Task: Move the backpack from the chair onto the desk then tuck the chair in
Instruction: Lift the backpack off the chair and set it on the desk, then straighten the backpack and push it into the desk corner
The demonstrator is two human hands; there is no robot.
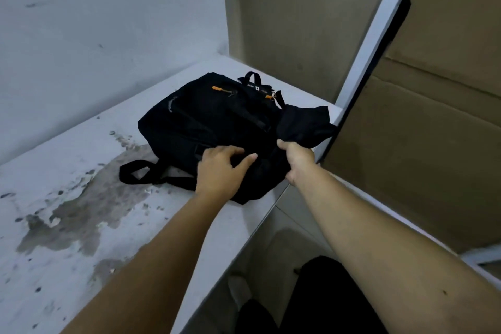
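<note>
Backpack (211, 119), black with orange zipper pulls, lies flat on the stained white desk (67, 225) near its right edge. Right hand (296, 161) is closed around its fabric; left hand (222, 168) rests spread on top. Cardboard (420, 130) leans just beside.

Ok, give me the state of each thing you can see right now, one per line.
backpack: lying flat on the desk, near its right edge
desk: stained, bearing the backpack
left hand: open, resting on the backpack
right hand: closed on a fold of the backpack
chair: not in view
cardboard: standing upright, right of the desk
</note>
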